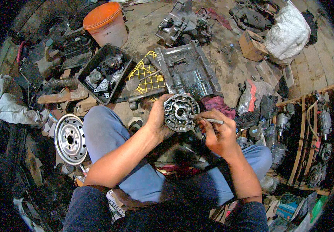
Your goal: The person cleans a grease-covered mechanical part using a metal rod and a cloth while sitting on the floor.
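A round metal machine part, with a hub in its middle and openings round its rim, is held up in front of me. My left hand grips it by its left edge and from below. In my right hand a slim grey metal tool is pinched between thumb and fingers. Its tip reaches the right side of the round part; whether it touches cannot be made out. Just behind the part lies a dark red rag. Beyond the hands an oily metal tray rests on the floor.
A black bin of metal parts and a yellow grid lie ahead on the left. Behind them stands an orange-lidded bucket. A wheel rim is by my left knee. Metal castings, a cardboard box and a white sack sit farther off.
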Demonstrator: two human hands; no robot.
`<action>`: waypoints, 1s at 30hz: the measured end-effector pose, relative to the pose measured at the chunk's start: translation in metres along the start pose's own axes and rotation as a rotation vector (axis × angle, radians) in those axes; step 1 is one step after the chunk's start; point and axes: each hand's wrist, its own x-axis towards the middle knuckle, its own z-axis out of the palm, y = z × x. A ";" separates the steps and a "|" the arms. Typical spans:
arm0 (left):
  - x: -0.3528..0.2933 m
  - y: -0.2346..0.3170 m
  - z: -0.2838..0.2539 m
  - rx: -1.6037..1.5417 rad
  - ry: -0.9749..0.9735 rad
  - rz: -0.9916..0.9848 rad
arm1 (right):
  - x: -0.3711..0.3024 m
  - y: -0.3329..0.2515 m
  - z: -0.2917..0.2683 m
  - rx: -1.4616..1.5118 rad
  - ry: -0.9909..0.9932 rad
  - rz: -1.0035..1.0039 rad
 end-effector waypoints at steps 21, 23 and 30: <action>0.003 -0.005 -0.002 0.039 -0.031 0.003 | 0.000 0.010 -0.001 -0.119 -0.011 -0.162; -0.004 0.000 0.005 0.063 0.035 0.010 | 0.000 0.009 0.001 -0.083 0.045 -0.131; 0.002 -0.001 -0.002 -0.020 -0.054 -0.013 | 0.000 0.008 0.002 -0.117 0.035 -0.119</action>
